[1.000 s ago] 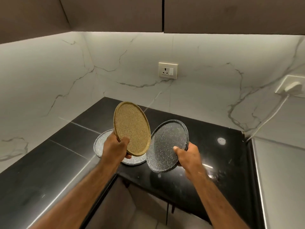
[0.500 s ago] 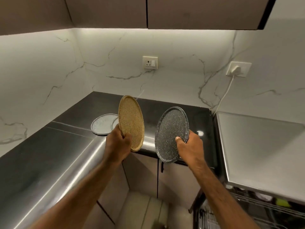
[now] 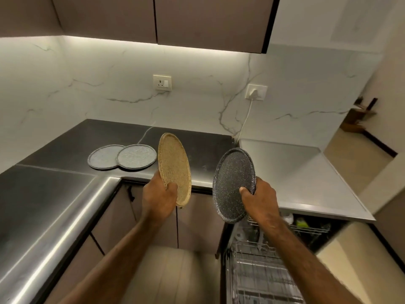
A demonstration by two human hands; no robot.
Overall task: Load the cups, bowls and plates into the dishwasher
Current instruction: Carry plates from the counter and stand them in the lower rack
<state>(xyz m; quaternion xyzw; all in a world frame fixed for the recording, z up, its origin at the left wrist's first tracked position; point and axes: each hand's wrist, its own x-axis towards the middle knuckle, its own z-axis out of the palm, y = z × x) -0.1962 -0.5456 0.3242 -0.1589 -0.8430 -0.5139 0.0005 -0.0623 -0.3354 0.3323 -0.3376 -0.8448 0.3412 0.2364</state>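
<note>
Left hand [image 3: 158,197] gripping tan plate [image 3: 174,167], black countertop [image 3: 201,150], marble backsplash [image 3: 109,84]

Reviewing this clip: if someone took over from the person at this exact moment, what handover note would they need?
Left hand: grips a tan speckled plate by its lower rim, held on edge.
Right hand: grips a dark speckled plate the same way, above the pulled-out lower rack of the open dishwasher.
On the black countertop: the left grey plate and the right grey plate lie flat, edges overlapping.
Done: two plates in hand, neither racked.
Left: rack both, then load the two grey ones. No cups or bowls are in view.
</note>
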